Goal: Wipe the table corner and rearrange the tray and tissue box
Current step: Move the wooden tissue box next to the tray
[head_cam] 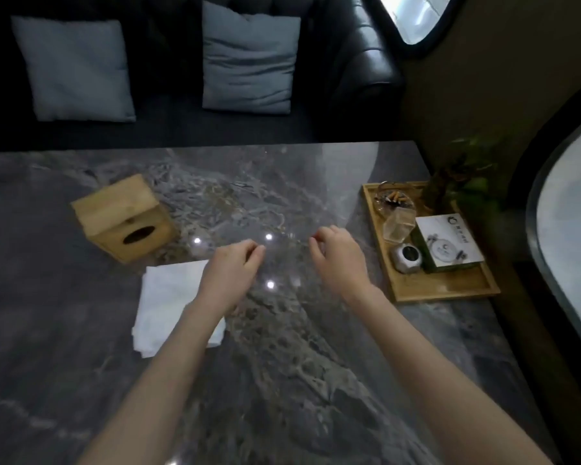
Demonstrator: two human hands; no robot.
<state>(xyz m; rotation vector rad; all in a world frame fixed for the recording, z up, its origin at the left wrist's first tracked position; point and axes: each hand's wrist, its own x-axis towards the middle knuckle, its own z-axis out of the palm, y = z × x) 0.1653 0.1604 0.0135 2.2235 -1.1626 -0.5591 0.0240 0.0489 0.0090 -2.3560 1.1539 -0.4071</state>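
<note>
A wooden tissue box (125,218) lies tilted on the grey marble table (282,347), left of centre. A folded white cloth (168,303) rests flat in front of it, partly under my left forearm. A wooden tray (450,290) sits along the table's right edge, holding a glass ashtray with butts (393,200), a clear glass piece (396,226), a small silver round object (407,258) and a white box (448,243). My left hand (230,271) and my right hand (337,260) hover over the table's middle, fingers loosely curled, holding nothing.
A dark sofa (359,75) with two grey cushions (249,58) runs behind the table. A green plant (463,172) stands at the tray's far right corner, against the wall. Bright light spots reflect on the tabletop between my hands.
</note>
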